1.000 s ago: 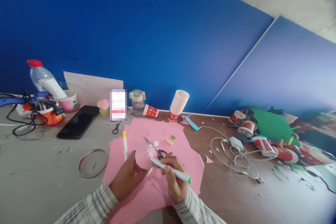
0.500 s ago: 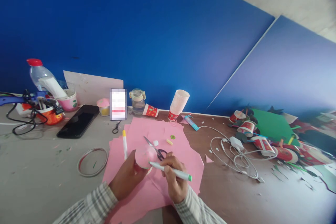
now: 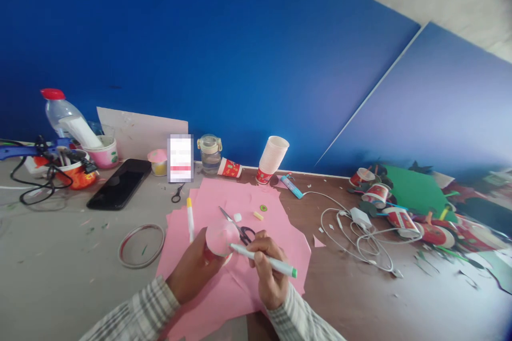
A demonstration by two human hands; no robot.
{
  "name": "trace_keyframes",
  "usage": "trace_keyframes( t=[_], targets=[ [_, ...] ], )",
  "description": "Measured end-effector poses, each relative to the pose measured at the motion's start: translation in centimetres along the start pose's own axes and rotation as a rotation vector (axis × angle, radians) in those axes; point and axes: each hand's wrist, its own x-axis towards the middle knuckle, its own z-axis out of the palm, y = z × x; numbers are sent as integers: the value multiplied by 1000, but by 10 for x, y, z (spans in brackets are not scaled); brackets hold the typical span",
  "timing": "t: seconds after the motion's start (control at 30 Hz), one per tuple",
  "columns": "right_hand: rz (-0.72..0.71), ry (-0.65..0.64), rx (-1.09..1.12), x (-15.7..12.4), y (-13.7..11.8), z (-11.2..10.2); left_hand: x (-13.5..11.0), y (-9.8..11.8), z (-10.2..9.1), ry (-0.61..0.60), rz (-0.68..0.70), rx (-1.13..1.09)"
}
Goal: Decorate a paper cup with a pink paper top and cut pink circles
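Note:
My left hand (image 3: 194, 272) is wrapped round a small cup (image 3: 219, 240) covered in pink, holding it on its side above the pink paper sheets (image 3: 276, 234). My right hand (image 3: 269, 272) is closed on a white marker with a green end (image 3: 264, 260); its tip touches the cup's side. Black-handled scissors (image 3: 239, 228) lie on the paper just behind the cup. A second marker with a yellow cap (image 3: 190, 218) lies on the paper to the left. Small bits, white, yellow and green, lie further back on the paper.
A metal ring (image 3: 141, 245) and a black phone (image 3: 120, 183) lie left. Behind are a water bottle (image 3: 66, 118), bowls, a jar (image 3: 210, 154), a cup stack (image 3: 272, 159). A white cable and charger (image 3: 362, 226) and decorated red cups (image 3: 394, 213) lie right. Blue panels close the back.
My right hand has shifted slightly right with the marker, whose tip stays on the cup. My left hand and the cup have barely moved.

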Motion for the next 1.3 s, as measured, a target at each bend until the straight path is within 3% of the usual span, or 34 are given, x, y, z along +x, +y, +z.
trace_keyframes(
  t=[1.0, 1.3],
  targets=[
    [18, -76, -113, -7, 7, 5, -1, -1, 0, 0, -2, -5],
    [33, -43, -120, -3, 3, 4, 0, -3, -1, 10, -1, -14]
  ],
)
